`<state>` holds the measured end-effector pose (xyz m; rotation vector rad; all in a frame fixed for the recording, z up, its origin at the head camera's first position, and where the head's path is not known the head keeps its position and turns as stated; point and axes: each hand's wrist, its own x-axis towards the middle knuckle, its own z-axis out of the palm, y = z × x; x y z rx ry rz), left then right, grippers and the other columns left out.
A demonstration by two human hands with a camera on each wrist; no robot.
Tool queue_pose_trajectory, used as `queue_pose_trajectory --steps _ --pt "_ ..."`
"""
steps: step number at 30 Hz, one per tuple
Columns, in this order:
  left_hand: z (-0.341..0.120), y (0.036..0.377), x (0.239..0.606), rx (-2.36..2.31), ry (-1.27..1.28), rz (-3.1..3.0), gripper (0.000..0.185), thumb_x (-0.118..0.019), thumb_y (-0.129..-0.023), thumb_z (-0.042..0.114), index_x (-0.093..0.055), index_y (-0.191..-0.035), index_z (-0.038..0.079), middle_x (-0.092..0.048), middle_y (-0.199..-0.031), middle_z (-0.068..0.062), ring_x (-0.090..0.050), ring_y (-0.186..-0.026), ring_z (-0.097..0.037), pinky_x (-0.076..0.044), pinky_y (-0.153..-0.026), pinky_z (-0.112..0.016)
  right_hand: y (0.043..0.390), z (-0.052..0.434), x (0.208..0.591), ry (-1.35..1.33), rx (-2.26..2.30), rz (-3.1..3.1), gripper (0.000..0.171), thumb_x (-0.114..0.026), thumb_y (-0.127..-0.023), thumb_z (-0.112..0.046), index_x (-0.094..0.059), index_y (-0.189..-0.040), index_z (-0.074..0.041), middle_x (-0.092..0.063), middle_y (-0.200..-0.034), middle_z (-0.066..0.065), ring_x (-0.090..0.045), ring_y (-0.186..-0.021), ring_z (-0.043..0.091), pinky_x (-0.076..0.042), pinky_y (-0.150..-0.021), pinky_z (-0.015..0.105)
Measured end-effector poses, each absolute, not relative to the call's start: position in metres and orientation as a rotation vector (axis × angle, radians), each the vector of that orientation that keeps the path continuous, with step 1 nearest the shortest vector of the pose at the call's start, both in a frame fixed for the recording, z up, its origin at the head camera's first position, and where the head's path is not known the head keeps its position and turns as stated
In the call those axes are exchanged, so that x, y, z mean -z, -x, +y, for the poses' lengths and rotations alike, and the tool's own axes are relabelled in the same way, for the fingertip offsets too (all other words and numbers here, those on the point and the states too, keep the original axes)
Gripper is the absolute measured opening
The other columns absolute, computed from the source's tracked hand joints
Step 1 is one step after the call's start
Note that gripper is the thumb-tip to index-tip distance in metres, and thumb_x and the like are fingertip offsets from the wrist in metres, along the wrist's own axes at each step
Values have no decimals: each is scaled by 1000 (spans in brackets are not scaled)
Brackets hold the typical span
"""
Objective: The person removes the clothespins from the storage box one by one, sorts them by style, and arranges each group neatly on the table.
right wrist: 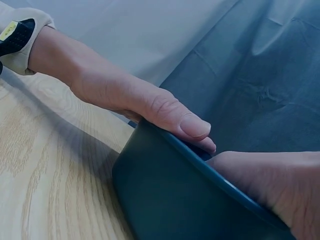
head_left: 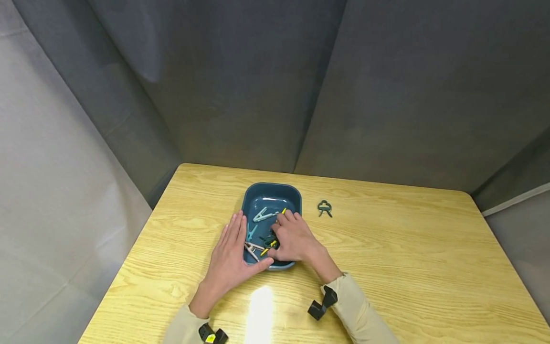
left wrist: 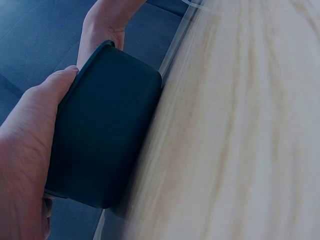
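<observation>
A dark blue plastic basin [head_left: 275, 185] stands on the table with several spring clips inside. My left hand [head_left: 232, 255] lies along its left side, fingers straight, the thumb across the near rim. Down inside, at the right, is my right hand [head_left: 294, 239], its fingers bent among the clips; their tips are hidden, so I cannot tell what they hold. Close to its thumb are a yellow clip [head_left: 264, 252] and a dark green clip [head_left: 269, 241]. A pale blue clip [head_left: 260, 215], a teal clip [head_left: 251, 232] and a beige clip [head_left: 252, 250] lie farther left.
To the right of the basin, a dark green clip [head_left: 324, 207] lies on the wooden table [head_left: 408, 258]. Grey curtains [head_left: 240, 95] hang behind the table's far edge, and a pale cloth [head_left: 56, 191] hangs on the left.
</observation>
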<state>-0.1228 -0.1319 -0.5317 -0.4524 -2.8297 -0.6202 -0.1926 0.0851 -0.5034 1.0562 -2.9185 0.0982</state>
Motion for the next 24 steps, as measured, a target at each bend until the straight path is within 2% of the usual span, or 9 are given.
queue_pose_trajectory --steps 5,14,19,24 --pt "-132 123 533 627 449 -2828 128 -54 -82 90 -14 -167 3 -11 -176 -12 -5 -162 -22 -16 -131 -46 194 86 502 -1075 -126 -2921 63 -73 -78 -61 -78 -116 -10 -60 -104 4 -43 -91 24 -36 -79 36" --pt "-132 121 534 635 449 -2845 128 -55 -82 89 -11 -167 4 -6 -176 -10 -2 -162 -20 -13 -131 -45 192 85 504 -1053 -183 -2921 60 -81 -73 -60 -78 -107 -11 -56 -94 -1 -40 -87 21 -34 -76 35" --pt "-133 121 532 628 445 -2835 128 -55 -82 90 -13 -167 3 -8 -176 -11 -2 -162 -20 -14 -131 -45 192 84 506 -1046 -257 -2898 59 -83 -70 -57 -75 -109 -13 -57 -96 -1 -41 -87 21 -36 -78 34" --pt "-134 121 533 612 440 -2813 128 -55 -82 89 -15 -167 2 -10 -176 -12 -5 -162 -23 -16 -130 -46 195 84 507 -1045 -377 -2837 64 -82 -69 -51 -71 -118 -11 -57 -102 2 -41 -91 23 -39 -80 34"
